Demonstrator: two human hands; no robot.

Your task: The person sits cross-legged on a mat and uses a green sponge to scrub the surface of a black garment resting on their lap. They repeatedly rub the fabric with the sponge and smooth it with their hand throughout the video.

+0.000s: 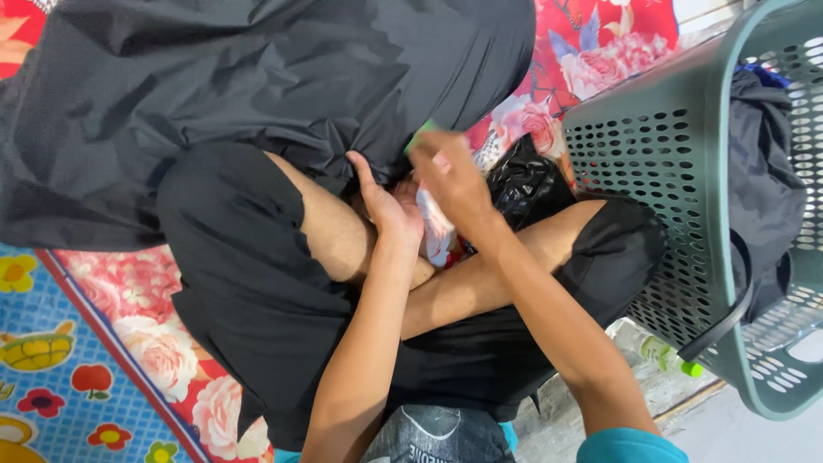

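I sit cross-legged in black shorts, and a large black garment lies spread in front of my knees. My left hand is between my legs, palm up against a white patterned packet. My right hand hovers just above it, blurred, with a small green thing at its fingertips. Whether either hand grips the packet is not clear. A crumpled black plastic bag lies right beside the hands.
A dark green perforated laundry basket stands at the right with dark clothes hanging over its rim. A clear bottle with a green cap lies under it. Red floral bedding and a blue cartoon mat cover the floor.
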